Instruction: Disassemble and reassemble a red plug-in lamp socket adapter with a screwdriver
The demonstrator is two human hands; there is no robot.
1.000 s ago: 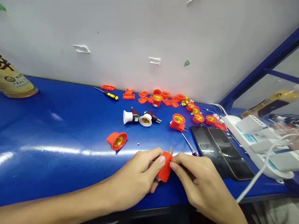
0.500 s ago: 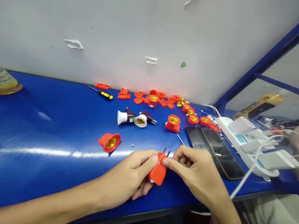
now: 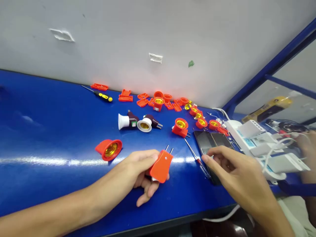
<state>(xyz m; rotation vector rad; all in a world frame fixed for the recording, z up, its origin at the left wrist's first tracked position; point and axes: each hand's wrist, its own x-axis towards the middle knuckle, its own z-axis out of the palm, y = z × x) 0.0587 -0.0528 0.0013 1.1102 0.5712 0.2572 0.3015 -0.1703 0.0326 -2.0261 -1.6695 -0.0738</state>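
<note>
My left hand [image 3: 139, 172] grips a red plug-in lamp holder [image 3: 161, 167] between thumb and fingers. Its two metal prongs point up and away, and a small screw head shows on its flat face. My right hand [image 3: 229, 164] hovers over two phones, fingers loosely curled, thumb and index slightly apart, with nothing visible between them. Close by its thumb lies a screwdriver [image 3: 197, 159] with a clear handle, its shaft pointing away. To the left rests a red lamp holder [image 3: 110, 149] with a gold threaded socket; another red lamp holder [image 3: 181, 127] sits beyond the screwdriver tip.
Two white-and-brown lamp holders [image 3: 127, 121] lie mid-table. Red shell pieces [image 3: 125, 95] and gold sockets line the wall. A black-and-yellow screwdriver [image 3: 103, 96] lies back left. At right are a black phone [image 3: 202, 140] and a white power strip [image 3: 240, 133] with chargers and cables.
My right hand has left the red lamp holder and moved right, over the phones. My left hand still holds the lamp holder, now turned to show its screw. The whole view has shifted slightly.
</note>
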